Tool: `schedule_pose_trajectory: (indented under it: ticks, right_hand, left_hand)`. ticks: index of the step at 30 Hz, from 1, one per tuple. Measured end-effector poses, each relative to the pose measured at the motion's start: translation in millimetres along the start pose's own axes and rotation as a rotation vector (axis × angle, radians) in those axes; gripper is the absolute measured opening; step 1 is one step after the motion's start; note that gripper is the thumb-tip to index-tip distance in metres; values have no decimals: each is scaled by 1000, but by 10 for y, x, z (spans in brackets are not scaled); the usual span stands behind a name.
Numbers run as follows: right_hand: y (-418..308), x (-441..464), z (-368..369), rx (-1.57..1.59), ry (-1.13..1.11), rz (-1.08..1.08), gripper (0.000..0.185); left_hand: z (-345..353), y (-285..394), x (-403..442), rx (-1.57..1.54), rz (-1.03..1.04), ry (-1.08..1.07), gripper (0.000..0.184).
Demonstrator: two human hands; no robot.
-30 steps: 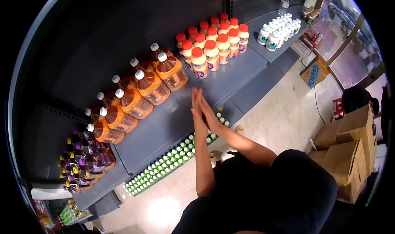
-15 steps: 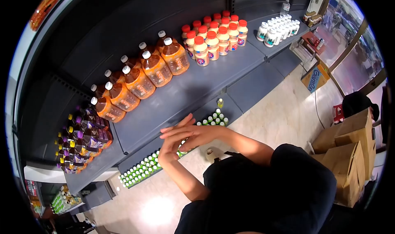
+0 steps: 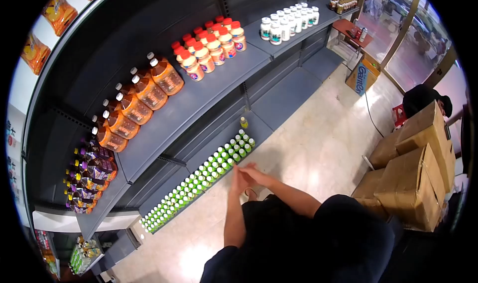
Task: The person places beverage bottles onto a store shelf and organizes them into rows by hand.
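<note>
My left hand (image 3: pixel 239 181) and my right hand (image 3: pixel 255 173) meet in front of my body, with fingers stretched out and slightly blurred. No object shows in either one. Nearest to them are the front rows of white-capped green bottles (image 3: pixel 219 164), standing in a long block on the low shelf (image 3: pixel 261 127). One yellowish bottle (image 3: pixel 244 123) stands behind that block. On the shelf above (image 3: pixel 199 94) are large orange bottles (image 3: pixel 148 94), red-capped cream bottles (image 3: pixel 214 53) and white bottles (image 3: pixel 285 29).
Dark purple bottles (image 3: pixel 97 169) stand at the upper shelf's left end. Cardboard boxes (image 3: pixel 408 183) are stacked at right, beside a person in dark clothing (image 3: pixel 423 101). A printed carton (image 3: pixel 363 75) and a cable (image 3: pixel 371 114) lie on the floor (image 3: pixel 308 138). Orange packets (image 3: pixel 59 14) hang upper left.
The view has swung so that the shelves sit further left and more of the low shelf shows. My hands have shifted from over the upper shelf's edge to nearer my body, still together.
</note>
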State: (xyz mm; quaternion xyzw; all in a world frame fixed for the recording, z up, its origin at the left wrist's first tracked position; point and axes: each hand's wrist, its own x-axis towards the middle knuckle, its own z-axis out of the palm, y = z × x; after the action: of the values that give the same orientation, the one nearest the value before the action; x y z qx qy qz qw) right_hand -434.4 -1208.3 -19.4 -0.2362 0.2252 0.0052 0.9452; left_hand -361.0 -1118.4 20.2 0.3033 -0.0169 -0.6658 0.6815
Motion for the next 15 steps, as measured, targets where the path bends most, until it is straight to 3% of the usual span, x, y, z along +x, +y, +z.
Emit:
schedule_pose_trajectory:
  ticks: [3,5,8,12,15]
  right_hand:
    - [199,-1054,-104,-220,265,134,30]
    - [267,-1183,-216,-412,283,10,31]
    - [337,-1098,-228,-686,287,-200,33]
    - [306,-1442,-265,-537,375,46,50]
    - [376,-1542,-674,-461,306,72,51]
  left_hand:
    - [45,-1022,-226,15,-136,150,87]
    - [203,-1212,-390,167,-164,151,85]
    - [229,-1220,-360,194,20,128,77]
    - [772,-1253,-530,325,52,156,80]
    - [938,-1447,-468,383,-14,126,79]
